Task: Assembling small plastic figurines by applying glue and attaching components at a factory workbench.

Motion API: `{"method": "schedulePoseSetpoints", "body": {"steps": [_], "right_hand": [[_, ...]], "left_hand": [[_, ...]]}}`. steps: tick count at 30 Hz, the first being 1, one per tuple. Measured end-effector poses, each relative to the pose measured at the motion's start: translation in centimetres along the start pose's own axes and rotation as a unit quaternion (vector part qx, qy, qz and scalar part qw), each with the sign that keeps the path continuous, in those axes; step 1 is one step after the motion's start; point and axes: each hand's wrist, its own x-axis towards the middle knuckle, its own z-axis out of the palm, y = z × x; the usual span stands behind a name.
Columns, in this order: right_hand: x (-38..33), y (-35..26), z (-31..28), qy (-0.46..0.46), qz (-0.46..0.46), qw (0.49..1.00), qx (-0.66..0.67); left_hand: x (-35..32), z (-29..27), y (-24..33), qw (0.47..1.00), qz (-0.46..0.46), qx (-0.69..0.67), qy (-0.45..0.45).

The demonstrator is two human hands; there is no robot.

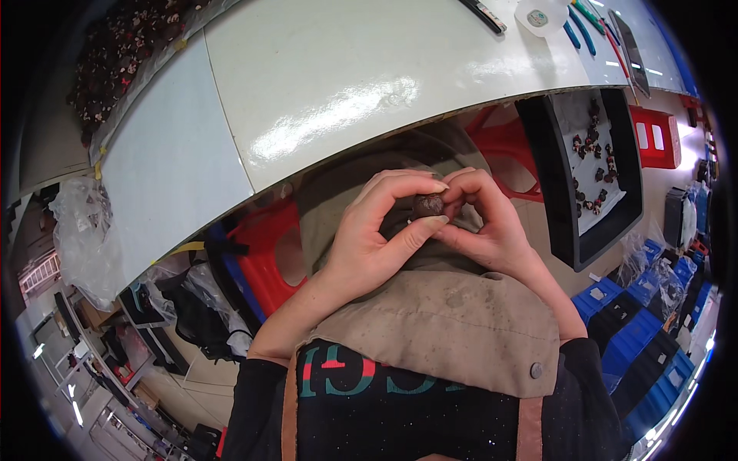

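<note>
Over my lap, just below the table's front edge, both hands meet at a small dark brown, rounded piece (428, 206). My left hand (365, 230) pinches it between thumb and fingertips from the left. From the other side my right hand (492, 219) curls in, its thumb and fingertips closed at the piece's right edge. Fingers cover part of the piece, and its exact kind is unclear. To the right, a black tray (555, 180) with a pale lining holds several small dark pieces with pinkish and pale bits.
A glossy white table (307, 69) spans the front. On it lie a black-handled tool (484, 15), a whitish container (540, 17) and blue-handled pliers (582, 34). A heap of dark pieces (127, 58) sits far left. Red stools (270, 250) and blue crates (634, 338) stand around.
</note>
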Motion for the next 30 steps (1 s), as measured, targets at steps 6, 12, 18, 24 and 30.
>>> {"method": "schedulePoseSetpoints", "body": {"steps": [6, 12, 18, 24, 30], "right_hand": [[0.6, 1.1, -0.7, 0.032, 0.012, 0.999, 0.027], [0.9, 1.7, -0.5, 0.046, 0.006, 0.998, 0.037], [0.8, 1.6, -0.4, 0.047, 0.023, 0.998, 0.038], [0.6, 1.4, 0.1, 0.042, 0.024, 0.998, 0.028], [0.2, 1.0, 0.5, 0.020, 0.029, 0.999, 0.034]], "left_hand": [[0.9, 0.7, -0.3, 0.998, -0.032, -0.045, 0.007], [1.1, 0.6, -0.8, 0.999, -0.036, -0.032, 0.001], [1.0, 0.7, -1.0, 0.999, -0.040, -0.029, 0.006], [0.5, 0.6, -0.7, 0.999, -0.035, -0.019, 0.010], [0.3, 0.5, -0.6, 0.999, -0.026, -0.025, 0.026]]}}
